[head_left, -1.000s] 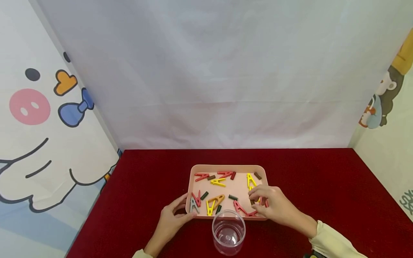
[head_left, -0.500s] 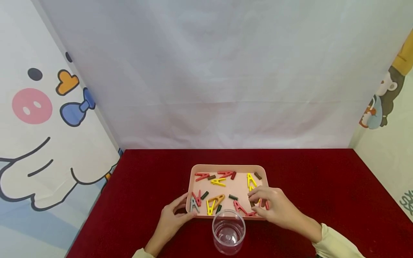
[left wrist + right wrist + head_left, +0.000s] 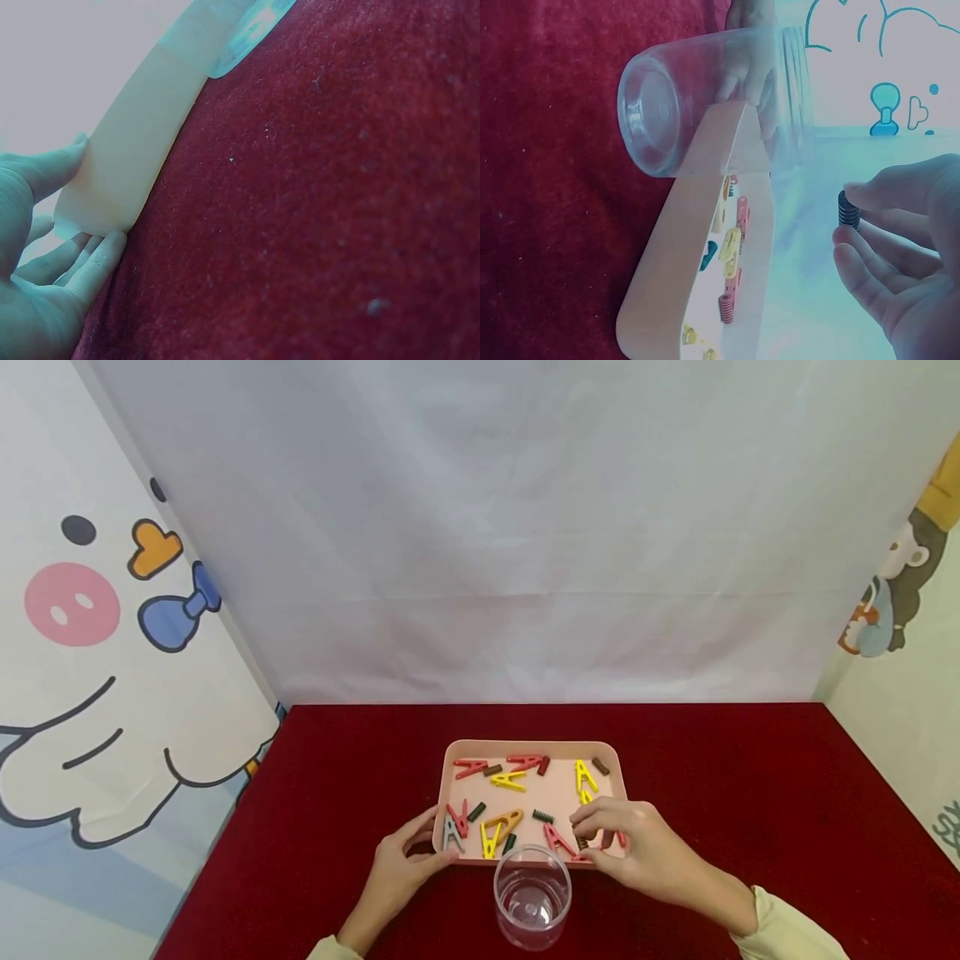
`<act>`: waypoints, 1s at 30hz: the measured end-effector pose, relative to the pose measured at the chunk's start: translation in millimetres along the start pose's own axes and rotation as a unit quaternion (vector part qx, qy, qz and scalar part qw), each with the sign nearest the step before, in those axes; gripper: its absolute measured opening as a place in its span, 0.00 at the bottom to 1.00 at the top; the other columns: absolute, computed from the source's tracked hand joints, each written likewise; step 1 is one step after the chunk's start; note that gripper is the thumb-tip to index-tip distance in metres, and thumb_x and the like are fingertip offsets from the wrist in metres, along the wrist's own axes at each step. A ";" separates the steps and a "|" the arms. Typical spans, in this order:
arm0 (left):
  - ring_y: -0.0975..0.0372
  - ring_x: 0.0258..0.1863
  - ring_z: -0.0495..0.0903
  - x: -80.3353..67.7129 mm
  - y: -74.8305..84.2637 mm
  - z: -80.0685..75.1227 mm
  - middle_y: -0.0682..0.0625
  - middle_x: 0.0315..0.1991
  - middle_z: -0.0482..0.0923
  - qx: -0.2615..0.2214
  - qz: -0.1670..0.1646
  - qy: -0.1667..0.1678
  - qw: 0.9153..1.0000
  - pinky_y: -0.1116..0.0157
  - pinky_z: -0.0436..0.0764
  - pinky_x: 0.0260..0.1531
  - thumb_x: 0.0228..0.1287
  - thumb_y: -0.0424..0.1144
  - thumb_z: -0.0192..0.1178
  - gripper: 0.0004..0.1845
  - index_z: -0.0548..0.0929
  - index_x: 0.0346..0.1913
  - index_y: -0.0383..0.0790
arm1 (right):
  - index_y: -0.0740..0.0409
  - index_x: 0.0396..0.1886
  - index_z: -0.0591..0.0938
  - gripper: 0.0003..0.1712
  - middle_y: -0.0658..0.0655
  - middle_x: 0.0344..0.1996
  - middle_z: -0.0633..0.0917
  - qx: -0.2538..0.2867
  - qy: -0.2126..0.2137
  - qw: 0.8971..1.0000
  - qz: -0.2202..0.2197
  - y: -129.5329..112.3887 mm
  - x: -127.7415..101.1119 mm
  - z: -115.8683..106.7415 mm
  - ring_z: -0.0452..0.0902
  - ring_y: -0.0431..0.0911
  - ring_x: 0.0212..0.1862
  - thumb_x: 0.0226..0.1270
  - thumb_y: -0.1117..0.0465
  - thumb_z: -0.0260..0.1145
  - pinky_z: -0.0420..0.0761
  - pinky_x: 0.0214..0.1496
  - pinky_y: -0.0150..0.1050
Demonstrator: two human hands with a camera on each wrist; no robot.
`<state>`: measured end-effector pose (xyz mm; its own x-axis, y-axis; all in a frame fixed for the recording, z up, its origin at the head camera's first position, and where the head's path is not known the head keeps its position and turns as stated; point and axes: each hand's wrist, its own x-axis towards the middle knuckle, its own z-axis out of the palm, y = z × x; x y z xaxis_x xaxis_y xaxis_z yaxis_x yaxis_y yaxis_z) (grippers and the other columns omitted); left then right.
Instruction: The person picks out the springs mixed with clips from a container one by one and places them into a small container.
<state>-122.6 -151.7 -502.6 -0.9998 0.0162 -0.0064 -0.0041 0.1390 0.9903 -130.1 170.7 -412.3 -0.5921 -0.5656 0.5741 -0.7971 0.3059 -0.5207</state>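
Note:
A shallow pink tray (image 3: 528, 747) lies on the table, holding several plastic clips and loose coil springs. At its near left corner my left hand (image 3: 401, 860) grips the tray, thumb along the front wall and fingers against the corner in the left wrist view. Over the tray's right side, my right hand (image 3: 637, 843) pinches a dark spring (image 3: 848, 210) between thumb and fingertips. Beneath that hand, red clip parts are partly hidden. Left of it are a red clip (image 3: 557, 838) and a green spring (image 3: 543, 816).
In front of the tray stands a clear plastic jar (image 3: 532, 910), overlapping its near edge in the head view. A grey clip (image 3: 452, 835) and an orange clip (image 3: 512, 817) lie inside at the left and middle. Red cloth (image 3: 720, 760) covers the table.
My right hand, with the spring pinched in it, has shifted slightly left and nearer over the tray. The left hand keeps its place at the corner.

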 end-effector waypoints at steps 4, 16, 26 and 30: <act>0.52 0.49 0.77 -0.2 -1.3 0.0 0.40 0.52 0.77 0.001 0.004 0.002 1.000 0.68 0.81 0.37 0.48 0.33 0.74 0.36 0.74 0.63 0.40 | 0.51 0.32 0.85 0.17 0.48 0.36 0.85 0.000 -0.003 1.000 0.007 -5.3 1.3 -0.5 0.78 0.38 0.32 0.43 0.74 0.73 0.77 0.30 0.28; 0.51 0.49 0.78 0.6 -3.3 -0.4 0.38 0.51 0.78 -0.009 0.011 0.004 1.000 0.68 0.81 0.38 0.46 0.32 0.75 0.36 0.75 0.62 0.39 | 0.48 0.35 0.85 0.16 0.46 0.38 0.84 0.026 -0.024 0.999 0.010 -14.8 4.4 1.0 0.78 0.39 0.33 0.48 0.71 0.74 0.77 0.29 0.28; 0.51 0.49 0.78 0.8 -3.0 -0.4 0.38 0.50 0.78 -0.008 0.013 0.003 1.000 0.68 0.81 0.38 0.45 0.31 0.74 0.36 0.75 0.62 0.38 | 0.55 0.35 0.86 0.15 0.49 0.39 0.84 0.029 -0.028 0.999 -0.011 -21.9 6.3 6.7 0.79 0.39 0.36 0.46 0.73 0.73 0.77 0.33 0.25; 0.51 0.49 0.78 0.6 -3.0 -0.3 0.38 0.50 0.78 -0.005 0.012 0.003 1.000 0.68 0.81 0.38 0.46 0.31 0.74 0.36 0.75 0.62 0.38 | 0.54 0.35 0.86 0.15 0.51 0.39 0.84 0.026 -0.031 0.999 -0.022 -23.7 7.0 9.6 0.80 0.41 0.39 0.46 0.73 0.74 0.78 0.36 0.27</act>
<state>-123.1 -152.4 -505.5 -0.9997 0.0132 0.0191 0.0206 0.1292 0.9914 -114.2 152.1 -402.0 -0.5475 -0.6247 0.5568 -0.8133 0.2405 -0.5298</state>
